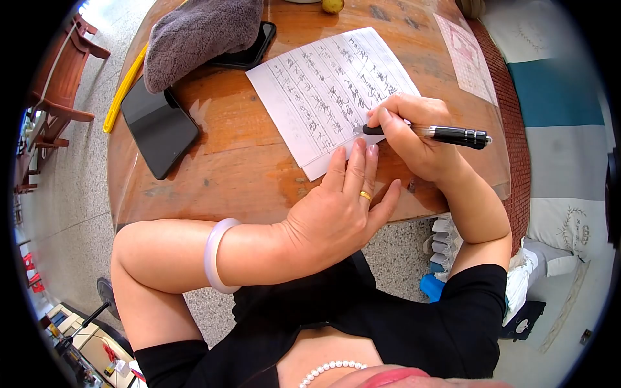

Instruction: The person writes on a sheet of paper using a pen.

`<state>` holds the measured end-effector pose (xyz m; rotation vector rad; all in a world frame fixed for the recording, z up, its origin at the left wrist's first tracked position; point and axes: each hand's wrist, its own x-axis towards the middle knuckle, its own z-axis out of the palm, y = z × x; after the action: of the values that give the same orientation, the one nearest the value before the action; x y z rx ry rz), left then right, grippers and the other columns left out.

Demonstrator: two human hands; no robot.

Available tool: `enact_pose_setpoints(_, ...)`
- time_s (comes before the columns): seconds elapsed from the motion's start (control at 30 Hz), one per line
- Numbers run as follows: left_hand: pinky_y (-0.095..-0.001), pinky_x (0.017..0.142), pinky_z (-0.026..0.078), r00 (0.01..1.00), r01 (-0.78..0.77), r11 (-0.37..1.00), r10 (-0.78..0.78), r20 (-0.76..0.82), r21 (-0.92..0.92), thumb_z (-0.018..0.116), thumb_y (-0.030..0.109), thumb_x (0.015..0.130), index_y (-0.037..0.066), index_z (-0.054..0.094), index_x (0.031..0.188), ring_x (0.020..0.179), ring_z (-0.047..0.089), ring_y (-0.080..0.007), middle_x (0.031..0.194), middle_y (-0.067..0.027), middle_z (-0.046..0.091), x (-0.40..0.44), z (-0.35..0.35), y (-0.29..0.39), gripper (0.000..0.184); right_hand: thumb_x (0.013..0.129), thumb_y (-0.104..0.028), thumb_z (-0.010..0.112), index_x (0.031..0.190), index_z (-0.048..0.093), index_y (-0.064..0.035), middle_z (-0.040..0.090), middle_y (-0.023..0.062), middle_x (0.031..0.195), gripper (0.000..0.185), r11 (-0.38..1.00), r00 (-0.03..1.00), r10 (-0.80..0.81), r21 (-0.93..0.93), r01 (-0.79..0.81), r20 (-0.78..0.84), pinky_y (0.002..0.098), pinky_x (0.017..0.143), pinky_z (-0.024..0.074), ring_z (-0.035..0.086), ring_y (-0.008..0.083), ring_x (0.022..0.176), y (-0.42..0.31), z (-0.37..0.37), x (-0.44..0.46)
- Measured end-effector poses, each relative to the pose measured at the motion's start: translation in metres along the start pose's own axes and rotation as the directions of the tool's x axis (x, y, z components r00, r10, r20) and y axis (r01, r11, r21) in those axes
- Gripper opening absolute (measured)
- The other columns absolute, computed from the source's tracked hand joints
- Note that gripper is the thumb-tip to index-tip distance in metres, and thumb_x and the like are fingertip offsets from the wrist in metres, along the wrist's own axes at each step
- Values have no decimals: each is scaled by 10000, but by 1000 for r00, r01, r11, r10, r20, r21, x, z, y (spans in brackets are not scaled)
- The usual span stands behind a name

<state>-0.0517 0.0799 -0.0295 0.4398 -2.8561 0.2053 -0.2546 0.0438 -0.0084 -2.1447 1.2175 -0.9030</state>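
The wooden bench (226, 174) has a curved edge and a glossy brown top with dark worn patches. Handwritten paper (323, 97) lies slanted near its front edge. To the left lies a black phone (158, 132), and a grey cloth (200, 39) partly covers a second dark device (260, 50). A yellow strip (126, 87) runs along the left edge; a yellowish fruit (332, 6) sits at the far side.

Straight over to nine o'clock, across pale speckled floor (77, 181), shining brighter up towards eleven! On to ten, to reddish wooden seating (65, 81) with armrests. Into the middle, over a brown, curved-edged wooden table (223, 169), catching glare. Out to two, onto a teal-and-grey panelled covering (553, 94). Down to eight, to cream-coloured furniture (90, 343).
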Motion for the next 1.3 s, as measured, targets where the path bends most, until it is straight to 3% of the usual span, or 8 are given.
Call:
enact_pose_setpoints(0.5,-528,994,449,1000,14,1000,-14,-26,5,467,215,913,74,565,1312,1173,561,-499,1235,-376,567,0,2,1,435,912,-64,519,815,654,75,698,143,780,217,999,998,32,29,-30,-56,287,658,527,651,154,689,1,1,2)
enact_pose_setpoints(1.0,-532,995,446,1000,9,1000,-9,-20,7,471,215,911,72,566,1316,1180,555,-502,1239,-377,563,1,2,0,439,917,-71,517,804,649,68,690,131,773,222,1000,996,3,12,-2,-86,284,650,511,639,153,693,3,3,2)
enact_pose_setpoints(1.1,-533,995,447,1000,13,1000,-13,-23,3,472,215,910,72,565,1316,1183,553,-503,1241,-378,561,1,2,1,441,864,-52,541,778,594,31,648,136,705,131,997,987,-80,-19,78,-137,309,573,510,661,252,604,6,5,4)
enact_pose_setpoints(1.3,-533,998,447,1000,8,1000,-8,-19,3,473,213,909,67,561,1318,1186,550,-506,1242,-379,560,0,2,0,443,869,-57,537,776,594,29,650,136,703,138,999,989,-43,-32,39,-141,304,581,513,667,244,610,2,4,4)
